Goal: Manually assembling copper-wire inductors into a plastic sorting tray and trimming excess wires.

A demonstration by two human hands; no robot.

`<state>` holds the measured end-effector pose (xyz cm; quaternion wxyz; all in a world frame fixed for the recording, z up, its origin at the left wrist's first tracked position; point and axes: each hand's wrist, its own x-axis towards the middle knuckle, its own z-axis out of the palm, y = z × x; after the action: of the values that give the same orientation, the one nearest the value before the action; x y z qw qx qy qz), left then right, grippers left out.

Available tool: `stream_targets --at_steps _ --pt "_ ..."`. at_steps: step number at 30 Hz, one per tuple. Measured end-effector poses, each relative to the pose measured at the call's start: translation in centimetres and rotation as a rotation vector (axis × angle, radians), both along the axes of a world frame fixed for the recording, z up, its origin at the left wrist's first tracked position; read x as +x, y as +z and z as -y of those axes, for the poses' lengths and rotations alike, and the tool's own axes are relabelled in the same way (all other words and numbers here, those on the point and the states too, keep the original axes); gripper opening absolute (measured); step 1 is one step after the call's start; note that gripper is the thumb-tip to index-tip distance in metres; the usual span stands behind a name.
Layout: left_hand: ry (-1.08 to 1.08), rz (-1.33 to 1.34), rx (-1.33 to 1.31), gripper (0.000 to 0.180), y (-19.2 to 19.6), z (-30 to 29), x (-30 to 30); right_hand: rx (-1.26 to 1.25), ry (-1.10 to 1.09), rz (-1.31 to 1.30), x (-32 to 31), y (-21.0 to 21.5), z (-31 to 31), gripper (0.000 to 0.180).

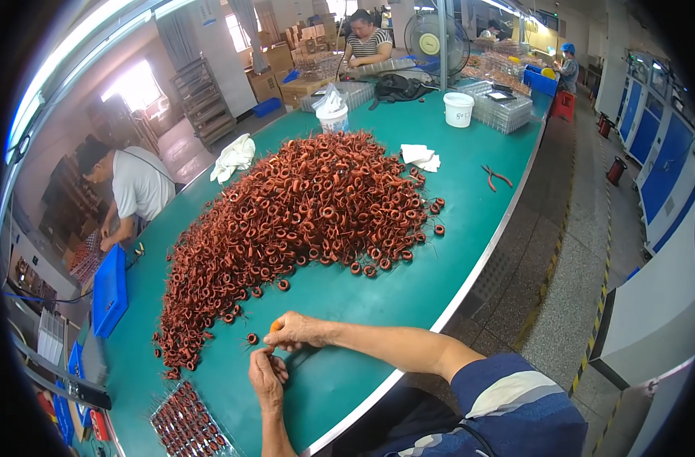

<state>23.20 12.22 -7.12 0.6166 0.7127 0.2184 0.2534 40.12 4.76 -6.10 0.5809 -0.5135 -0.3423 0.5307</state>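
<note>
Hands meet low on the green worktop point(408, 305), just my side of the big coil heap. Right hand point(295, 331) comes in from the right, forearm w/ dark blue striped sleeve behind it; its fingers point(275, 327) are pinched narrow on a small orange-handled tool point(275, 326), tip too small to make out. Left hand point(266, 376) comes up from the bottom edge, fingers curled shut at the same spot, touching the right hand's; I can't tell whether a coil sits btwn them, it's hidden by the knuckles. One loose copper coil point(252, 338) lies flat on the worktop just left of both hands, not touched.

Heap of copper coils point(301, 206) w/ wire tails spreads from the worktop's middle down toward the left edge, thinning into a strip near the hands. Clear tray point(186, 425) w/ coils set in rows sits bottom left, near the left wrist. Blue bin point(110, 289) stands at the left edge. Farther off: white cloth point(234, 156), folded white rag point(421, 157), red-handled pliers point(496, 177), white tub point(458, 109), clear stacked trays point(503, 110), fan point(436, 42). One person in a white shirt point(130, 186) bends over at the left; another in stripes point(366, 42) sits at the far end.
</note>
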Motion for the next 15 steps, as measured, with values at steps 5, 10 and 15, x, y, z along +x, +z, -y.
stream_targets --at_steps 5,10,15 --pt "-0.045 -0.034 -0.09 0.035 0.7 -0.2 -0.3 -0.028 0.004 -0.027 0.0 0.0 -0.2 0.026" --pt "-0.023 0.025 -0.146 0.027 -0.2 -0.3 -0.1 0.066 -0.021 0.035 -0.8 0.2 0.1 0.027" --pt "0.013 0.16 -0.403 0.021 -0.3 -0.1 0.3 0.238 -0.214 0.468 -1.9 0.0 -0.1 0.031"
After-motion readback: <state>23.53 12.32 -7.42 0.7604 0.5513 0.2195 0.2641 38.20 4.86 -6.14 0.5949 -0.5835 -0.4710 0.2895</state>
